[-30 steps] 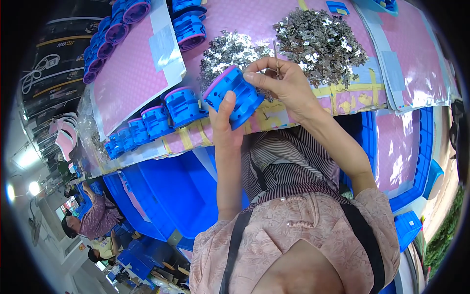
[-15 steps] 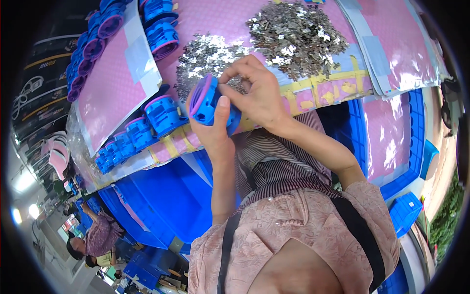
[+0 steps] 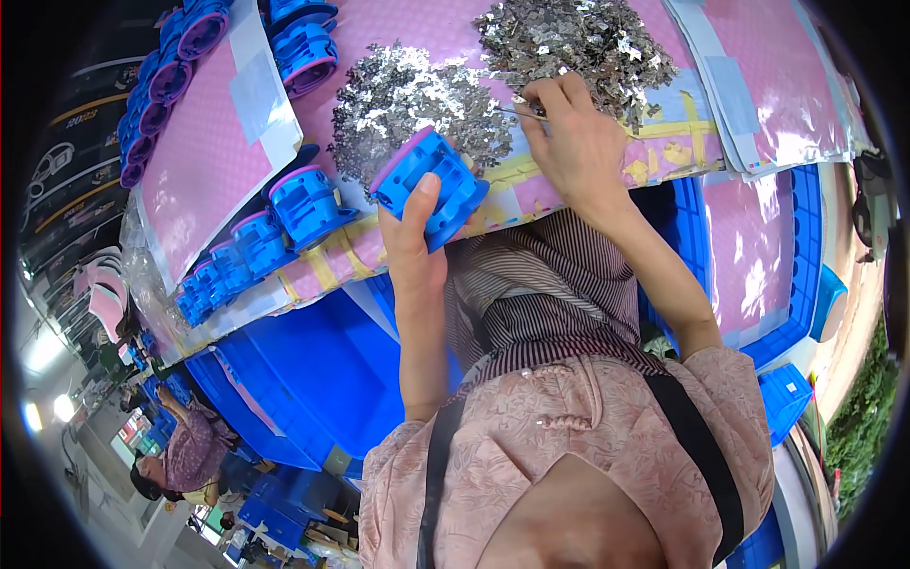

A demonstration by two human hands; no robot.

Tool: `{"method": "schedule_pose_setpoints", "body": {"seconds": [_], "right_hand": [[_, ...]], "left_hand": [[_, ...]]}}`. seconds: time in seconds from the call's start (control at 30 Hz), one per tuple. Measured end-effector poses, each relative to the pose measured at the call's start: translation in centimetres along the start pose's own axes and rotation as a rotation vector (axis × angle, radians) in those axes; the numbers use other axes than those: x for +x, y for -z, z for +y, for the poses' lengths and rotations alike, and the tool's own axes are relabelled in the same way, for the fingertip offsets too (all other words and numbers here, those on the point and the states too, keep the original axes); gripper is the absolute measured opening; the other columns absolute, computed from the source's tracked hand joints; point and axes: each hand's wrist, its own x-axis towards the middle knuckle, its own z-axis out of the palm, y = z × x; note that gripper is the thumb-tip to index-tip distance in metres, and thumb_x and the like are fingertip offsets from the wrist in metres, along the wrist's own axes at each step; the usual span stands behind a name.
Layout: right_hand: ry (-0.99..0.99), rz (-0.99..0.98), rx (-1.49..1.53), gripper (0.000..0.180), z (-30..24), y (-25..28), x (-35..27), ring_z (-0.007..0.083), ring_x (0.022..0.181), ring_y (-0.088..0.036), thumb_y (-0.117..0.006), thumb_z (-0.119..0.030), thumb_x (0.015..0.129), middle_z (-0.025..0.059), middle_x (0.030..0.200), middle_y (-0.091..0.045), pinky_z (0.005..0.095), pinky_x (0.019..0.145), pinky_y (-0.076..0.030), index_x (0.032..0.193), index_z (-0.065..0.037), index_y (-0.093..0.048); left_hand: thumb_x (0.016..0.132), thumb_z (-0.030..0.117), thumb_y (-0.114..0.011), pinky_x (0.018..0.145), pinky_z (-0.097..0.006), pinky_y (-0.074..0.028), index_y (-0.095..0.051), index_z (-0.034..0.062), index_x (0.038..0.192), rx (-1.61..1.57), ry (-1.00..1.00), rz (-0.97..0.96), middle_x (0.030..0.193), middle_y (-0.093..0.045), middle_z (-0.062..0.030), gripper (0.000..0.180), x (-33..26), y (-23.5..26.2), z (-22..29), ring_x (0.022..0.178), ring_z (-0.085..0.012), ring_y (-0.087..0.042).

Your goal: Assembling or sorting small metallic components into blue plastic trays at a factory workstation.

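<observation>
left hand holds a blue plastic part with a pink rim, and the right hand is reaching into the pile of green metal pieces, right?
Not quite: the head view shows the pile of metal pieces is silver, not green. The left hand does hold the blue plastic part, and the right hand reaches into that pile.

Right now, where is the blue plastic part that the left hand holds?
In the head view, the blue plastic part sits centre-left, gripped in the left hand, just below the nearer pile of silver metal pieces.
</observation>
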Motion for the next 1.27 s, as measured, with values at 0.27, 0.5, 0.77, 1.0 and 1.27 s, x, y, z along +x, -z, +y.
{"method": "schedule_pose_setpoints", "body": {"seconds": [0.27,0.5,0.77,1.0,1.27], "right_hand": [[0.204,0.112,0.120,0.012,1.0,-0.8,-0.8,0.0218,0.062,-0.063,-0.070,-0.014,0.084,0.0009,0.092,-0.060,0.0318,0.052,-0.049,0.094,-0.014,-0.067],[0.350,0.121,0.116,0.010,2.6,-0.7,-3.4,0.0190,0.063,-0.063,-0.071,-0.011,0.084,0.0000,0.090,-0.063,0.0303,0.052,-0.048,0.094,-0.012,-0.069],[0.031,0.019,0.548,0.010,0.9,-0.1,-2.6,0.0023,0.057,-0.052,-0.073,-0.008,0.085,-0.0012,0.087,-0.065,0.0192,0.049,-0.038,0.094,-0.006,-0.068],[-0.164,-0.382,1.102,0.012,-1.8,2.5,-2.4,-0.0019,0.059,-0.045,-0.071,-0.002,0.085,-0.0023,0.088,-0.067,0.0161,0.050,-0.032,0.097,-0.003,-0.071],[0.336,-0.055,0.800,0.018,-1.8,1.5,-2.2,0.0171,0.073,-0.065,-0.067,-0.002,0.088,0.0039,0.092,-0.071,0.0254,0.063,-0.050,0.105,-0.006,-0.074]], "left_hand": [[0.088,0.036,-0.066,0.057,-0.029,-0.060,-0.047,-0.0044,0.134,0.009,0.002,-0.026,0.124,-0.061,-0.0218,0.065,-0.3,-0.1,-0.1,0.101,-0.0323,-0.069],[0.089,0.044,-0.064,0.059,-0.028,-0.060,-0.046,-0.0039,0.135,0.003,0.004,-0.032,0.125,-0.061,-0.0216,0.069,-0.6,0.2,-0.3,0.106,-0.0342,-0.067],[0.087,0.041,-0.066,0.059,-0.029,-0.059,-0.048,-0.0029,0.135,-0.055,0.005,-0.063,0.124,-0.062,-0.0212,0.068,-0.6,-1.1,0.0,0.105,-0.0312,-0.067],[0.081,0.036,-0.072,0.064,-0.031,-0.059,-0.053,-0.0040,0.130,0.016,-0.008,-0.042,0.116,-0.066,-0.0173,0.066,-0.9,-0.6,-0.2,0.088,-0.0202,-0.070],[0.077,0.029,-0.078,0.090,-0.034,-0.053,-0.046,0.0007,0.134,-0.032,-0.001,-0.093,0.120,-0.061,-0.0138,0.071,-0.8,-0.6,0.2,0.104,-0.0209,-0.063]]}}
